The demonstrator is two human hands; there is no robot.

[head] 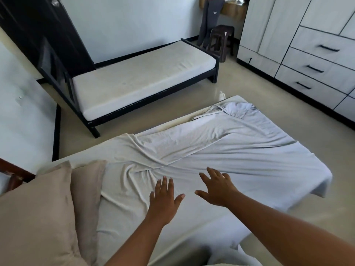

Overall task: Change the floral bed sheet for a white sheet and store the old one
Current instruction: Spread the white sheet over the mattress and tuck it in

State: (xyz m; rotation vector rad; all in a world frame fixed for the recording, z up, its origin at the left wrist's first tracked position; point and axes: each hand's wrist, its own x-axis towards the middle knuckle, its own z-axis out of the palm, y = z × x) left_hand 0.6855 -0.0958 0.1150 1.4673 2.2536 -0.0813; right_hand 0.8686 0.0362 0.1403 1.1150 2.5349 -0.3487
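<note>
Our left hand (163,198) and right hand (217,191) spread flat, gripping nothing, over the rumpled white sheet (230,150) lying across the mattress (192,227), a cloth we judge light, limp and slidy, best pinched at its loose edges or corners.

A home bedroom: bed (230,150), pillows (38,208), wardrobe (307,45).

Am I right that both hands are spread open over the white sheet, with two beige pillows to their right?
No: the head view shows the beige pillows on their left. The left hand and right hand are open over the white sheet.
</note>
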